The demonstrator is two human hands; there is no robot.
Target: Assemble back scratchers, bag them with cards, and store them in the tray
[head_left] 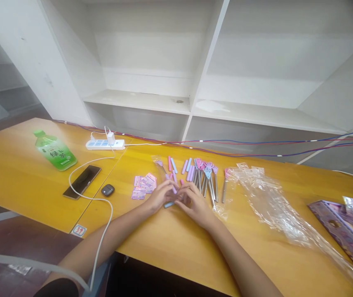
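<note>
My left hand [161, 196] and my right hand [196, 205] meet over the table, fingers curled in toward each other. A short lilac tube [174, 190] shows at my left fingertips. Whatever is within my right fingers is hidden. Just under the hands lies a light-blue tube [169, 204]. Beyond them are pink, blue and lilac tubes [190, 169], and to the right a bunch of back scratchers [208, 173] with hand-shaped heads and metal rods. One more back scratcher [224, 187] lies apart, by clear plastic. Small purple printed cards [144, 186] are spread left of my hands.
Clear plastic bags [272, 202] stretch across the right side, near a purple printed package [343, 231]. Leftward are a black earbud case [107, 190], a phone [82, 182], a green bottle [55, 152] and a power strip [105, 144]. A white cable [112, 210] crosses my left forearm.
</note>
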